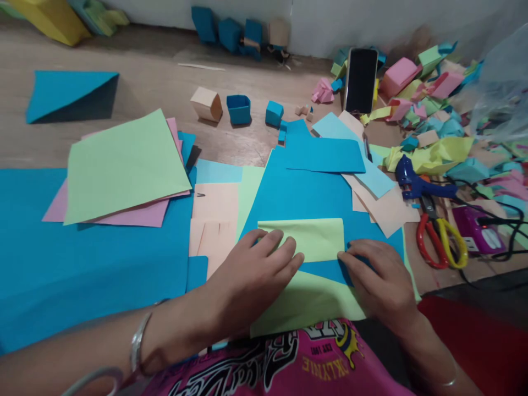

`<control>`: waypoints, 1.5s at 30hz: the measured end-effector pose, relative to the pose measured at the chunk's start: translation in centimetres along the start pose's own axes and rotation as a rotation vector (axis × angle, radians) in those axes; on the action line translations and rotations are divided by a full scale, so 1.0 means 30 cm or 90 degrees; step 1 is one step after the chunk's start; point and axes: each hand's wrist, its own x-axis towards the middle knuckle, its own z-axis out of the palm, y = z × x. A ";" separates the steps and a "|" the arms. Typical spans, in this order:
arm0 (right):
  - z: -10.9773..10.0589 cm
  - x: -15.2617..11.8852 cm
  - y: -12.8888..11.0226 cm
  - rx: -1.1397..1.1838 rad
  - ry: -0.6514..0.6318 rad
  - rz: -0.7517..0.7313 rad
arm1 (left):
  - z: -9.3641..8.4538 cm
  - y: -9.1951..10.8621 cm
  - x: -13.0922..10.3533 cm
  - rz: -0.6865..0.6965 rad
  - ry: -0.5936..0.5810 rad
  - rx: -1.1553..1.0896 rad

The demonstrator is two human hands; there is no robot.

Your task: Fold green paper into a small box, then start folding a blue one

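A light green paper piece lies over blue sheets in front of me, with a fold line along its top edge. My left hand rests on its left part, fingers slightly bent and spread, pressing it flat. At the piece's lower right corner, my right hand has thumb and fingertips together, pinching that corner. Below both hands lies a larger light green sheet, partly hidden by my left hand. A smaller blue strip lies farther up.
Stacked green and pink sheets lie at left. Small folded paper boxes stand behind. At right are a blue glue gun, scissors, a purple device, cables, a phone and a heap of paper pieces.
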 end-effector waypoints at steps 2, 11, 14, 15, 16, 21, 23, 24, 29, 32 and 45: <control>0.002 -0.004 0.000 0.000 0.001 0.004 | 0.001 -0.001 0.001 0.002 0.004 0.002; 0.005 -0.008 0.006 0.023 -0.013 -0.007 | 0.002 -0.001 0.001 0.000 0.003 -0.003; 0.003 -0.008 0.005 0.026 -0.021 -0.011 | 0.005 -0.003 -0.006 0.003 0.017 0.000; 0.002 -0.008 0.005 0.023 -0.022 -0.011 | 0.005 -0.002 -0.008 0.004 0.020 0.002; 0.002 -0.009 0.005 0.020 -0.027 -0.010 | 0.004 -0.001 -0.009 0.005 0.021 0.005; 0.001 -0.008 -0.003 0.006 -0.028 -0.016 | 0.005 0.008 0.000 0.000 0.006 0.028; 0.000 -0.003 -0.012 0.005 -0.025 -0.017 | 0.008 0.012 0.007 -0.013 -0.005 0.041; -0.001 0.001 -0.016 0.003 -0.027 -0.015 | 0.010 0.014 0.009 -0.019 -0.014 0.041; -0.011 0.012 -0.033 -0.027 -0.038 -0.008 | 0.023 0.027 0.000 -0.034 -0.019 0.037; -0.018 0.017 -0.042 -0.049 -0.045 -0.009 | 0.040 0.040 -0.011 -0.046 -0.007 0.041; -0.013 0.090 -0.090 -0.113 -0.100 -0.054 | 0.043 0.057 -0.003 -0.068 -0.008 0.013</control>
